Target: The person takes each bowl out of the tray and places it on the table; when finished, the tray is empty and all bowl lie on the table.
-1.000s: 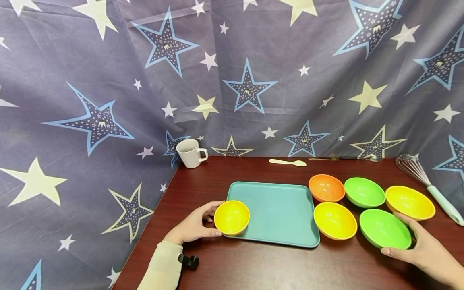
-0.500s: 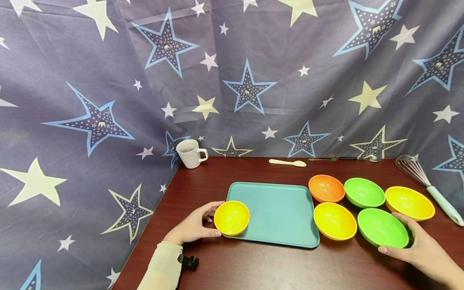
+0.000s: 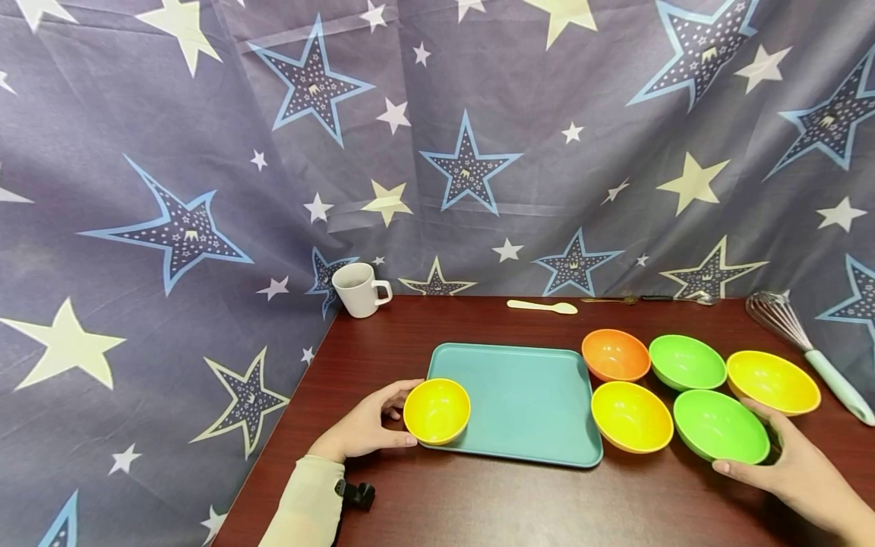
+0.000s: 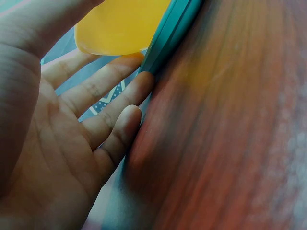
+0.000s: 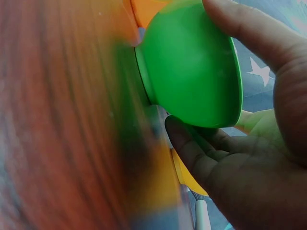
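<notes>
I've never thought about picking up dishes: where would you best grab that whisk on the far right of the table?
Likely by the pale green handle, coming from the front right. The whisk lies flat with its wire head pointing toward the curtain; the handle is solid and nearest, and wires flex.

Left hand (image 3: 365,427) cups yellow bowl (image 3: 437,410) at teal tray (image 3: 522,403) corner; right hand (image 3: 796,471) grips green bowl (image 3: 721,437) nr 4 other bowls, dark wood table (image 3: 478,501), star backdrop.
</notes>
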A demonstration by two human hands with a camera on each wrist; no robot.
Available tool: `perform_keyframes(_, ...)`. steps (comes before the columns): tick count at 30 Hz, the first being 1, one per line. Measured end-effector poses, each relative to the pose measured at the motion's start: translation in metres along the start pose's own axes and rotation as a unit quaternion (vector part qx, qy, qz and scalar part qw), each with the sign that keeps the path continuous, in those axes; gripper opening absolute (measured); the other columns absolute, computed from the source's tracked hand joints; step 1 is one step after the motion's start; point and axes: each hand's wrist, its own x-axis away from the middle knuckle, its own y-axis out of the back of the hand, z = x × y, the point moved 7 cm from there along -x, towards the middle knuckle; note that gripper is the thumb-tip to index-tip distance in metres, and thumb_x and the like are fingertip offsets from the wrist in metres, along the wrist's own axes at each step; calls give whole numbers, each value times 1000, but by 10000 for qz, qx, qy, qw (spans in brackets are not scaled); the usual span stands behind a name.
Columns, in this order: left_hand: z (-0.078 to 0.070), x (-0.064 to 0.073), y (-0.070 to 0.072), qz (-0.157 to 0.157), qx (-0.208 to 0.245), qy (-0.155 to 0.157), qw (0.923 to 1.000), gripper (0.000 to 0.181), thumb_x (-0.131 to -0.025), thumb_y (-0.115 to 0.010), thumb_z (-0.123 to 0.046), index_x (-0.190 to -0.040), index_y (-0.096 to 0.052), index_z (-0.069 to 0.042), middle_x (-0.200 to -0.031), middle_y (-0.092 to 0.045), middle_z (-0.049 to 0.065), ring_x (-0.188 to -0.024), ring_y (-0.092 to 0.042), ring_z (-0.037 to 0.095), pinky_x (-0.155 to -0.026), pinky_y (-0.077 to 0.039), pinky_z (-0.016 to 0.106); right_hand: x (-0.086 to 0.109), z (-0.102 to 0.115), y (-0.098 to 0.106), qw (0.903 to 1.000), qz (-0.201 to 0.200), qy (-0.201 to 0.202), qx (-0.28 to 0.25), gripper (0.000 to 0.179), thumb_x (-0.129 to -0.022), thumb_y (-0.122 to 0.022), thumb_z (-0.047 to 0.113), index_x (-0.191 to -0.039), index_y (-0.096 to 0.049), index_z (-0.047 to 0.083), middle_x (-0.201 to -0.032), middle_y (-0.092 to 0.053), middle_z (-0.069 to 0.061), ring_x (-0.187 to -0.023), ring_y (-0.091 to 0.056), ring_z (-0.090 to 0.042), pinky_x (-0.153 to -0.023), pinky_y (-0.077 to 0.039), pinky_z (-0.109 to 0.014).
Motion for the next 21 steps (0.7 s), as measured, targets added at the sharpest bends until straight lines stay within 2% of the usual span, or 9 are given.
perform_keyframes(3, 0, 0, 0, 2, -11, -15, 10000, 85, -84, -91, -30, -155, -46, -32, -126, -67, -8, -112, -64, 22, -93, -52, 42, 1, 0, 0, 10000, -25, 20, -21, 117, -90, -84, 44, -162, -8, -10, -153, -27, -43, -128, -35, -56, -105, -29, -63)
perform_keyframes(4, 0, 0, 0, 4, -17, -18, 10000, 85, -84, -91, -30, -155, -46, -32, -126, -67, -8, -112, -64, 22, -93, -52, 42, 1, 0, 0, 9999, -75, 68, -23, 117, -89, -84, 43, -163, -9, -8, -152, -28, -42, -129, -37, -49, -109, -30, -52)
perform_keyframes(5, 1, 0, 0, 8, -17, -21, 10000, 84, -84, -91, -30, -155, -46, -32, -125, -67, -8, -112, -64, 21, -93, -52, 42, 2, 1, 0, 9998, -146, 137, -22, 116, -89, -85, 42, -163, -11, -8, -152, -31, -41, -128, -43, -37, -108, -33, -39)
perform_keyframes(7, 1, 0, 0, 8, -20, -24, 10000, 84, -84, -91, -29, -155, -46, -32, -126, -67, -8, -112, -64, 21, -94, -52, 41, 5, 4, 2, 9990, -296, 316, -62, 112, -88, -87, 36, -163, -15, -7, -149, -36, -38, -117, -50, -11, -95, -36, -18)
perform_keyframes(8, 1, 0, 0, 5, -20, -18, 10000, 84, -84, -91, -29, -155, -46, -32, -126, -67, -8, -113, -64, 21, -94, -52, 41, 6, 6, 4, 9983, -381, 420, -125, 110, -88, -88, 32, -162, -16, -7, -148, -38, -38, -110, -48, 2, -87, -34, -10)
perform_keyframes(9, 1, 0, 0, 2, -27, -10, 10000, 84, -84, -91, -29, -155, -46, -32, -126, -67, -8, -113, -64, 21, -94, -52, 41, 6, 7, 5, 9976, -447, 500, -196, 109, -87, -88, 29, -162, -17, -8, -146, -39, -38, -105, -43, 13, -82, -37, -9)
perform_keyframes(10, 0, 0, 0, -2, -28, -9, 10000, 84, -84, -91, -29, -155, -47, -32, -126, -67, -8, -112, -64, 21, -94, -52, 41, 7, 8, 7, 9966, -550, 571, -233, 109, -86, -89, 26, -161, -18, -8, -144, -41, -38, -98, -36, 21, -74, -34, -4)
perform_keyframes(15, 3, -2, 0, -8, -76, 42, 10000, 80, -84, -91, -30, -153, -49, -33, -126, -68, -9, -113, -64, 20, -93, -52, 40, 8, 9, 17, 9912, -1024, 679, -498, 109, -85, -90, 17, -160, -16, -12, -138, -44, -42, -95, -37, 25, -70, -39, -3)
perform_keyframes(21, 5, -2, 0, -45, -146, 110, 9998, 79, -83, -92, -31, -151, -50, -35, -126, -68, -11, -113, -63, 18, -93, -53, 39, 11, 18, 25, 9837, -1572, 707, -502, 102, -83, -91, 16, -157, -26, -11, -133, -49, -41, -95, -38, 24, -70, -35, -2)
